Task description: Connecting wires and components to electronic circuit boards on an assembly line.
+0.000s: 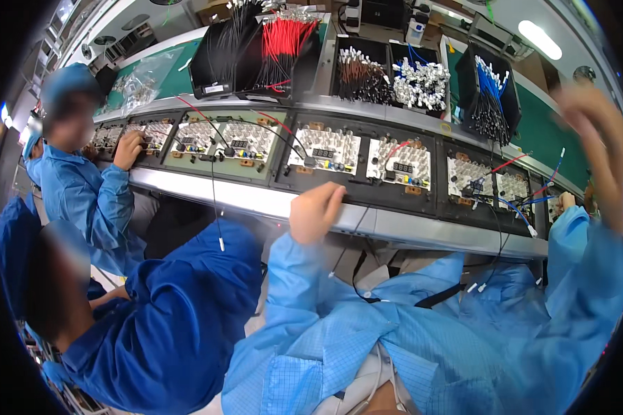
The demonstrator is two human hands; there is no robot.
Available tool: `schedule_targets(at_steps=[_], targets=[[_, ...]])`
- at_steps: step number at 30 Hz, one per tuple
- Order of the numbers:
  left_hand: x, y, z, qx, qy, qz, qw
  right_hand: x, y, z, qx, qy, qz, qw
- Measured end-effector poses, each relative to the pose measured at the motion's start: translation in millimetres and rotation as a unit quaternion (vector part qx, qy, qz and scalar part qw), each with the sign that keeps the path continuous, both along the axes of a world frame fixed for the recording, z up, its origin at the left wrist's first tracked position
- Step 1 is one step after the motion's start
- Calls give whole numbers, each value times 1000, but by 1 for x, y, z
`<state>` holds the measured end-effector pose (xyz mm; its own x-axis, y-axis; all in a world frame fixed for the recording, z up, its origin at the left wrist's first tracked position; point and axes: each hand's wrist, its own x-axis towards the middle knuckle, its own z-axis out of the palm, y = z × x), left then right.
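Note:
My left hand (317,211) rests at the near edge of a black tray (367,192). Its fingers are curled with the thumb alongside; anything inside them is hidden. Just beyond it lie a white circuit board (329,150) with a digit display and a similar circuit board (400,164) to its right. A red wire (396,149) rises from the second one. At the far right my right hand (595,138) is raised above the line, smeared by motion, so its fingers cannot be read. Nearest to it is a black bin (488,97) of blue and black wires with white connectors.
Behind the line stand bins of red wires (284,41), brown wires (360,76) and white connectors (420,84). A metal rail (408,225) runs along the near edge. A dark-blue-clad person (166,325) sits close left; another person's hand (566,200) is at the right.

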<state>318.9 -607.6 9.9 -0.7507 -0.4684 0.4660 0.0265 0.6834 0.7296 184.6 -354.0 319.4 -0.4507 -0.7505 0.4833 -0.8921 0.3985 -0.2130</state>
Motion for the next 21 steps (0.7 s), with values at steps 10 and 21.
schedule_targets(at_steps=[10,21], targets=[[9,-20,0,2,23,17,1000,-251,-338,-188,479,-187,140,846],[1,-18,11,-62,83,25,994,-365,-359,-306,498,-149,286,805]])
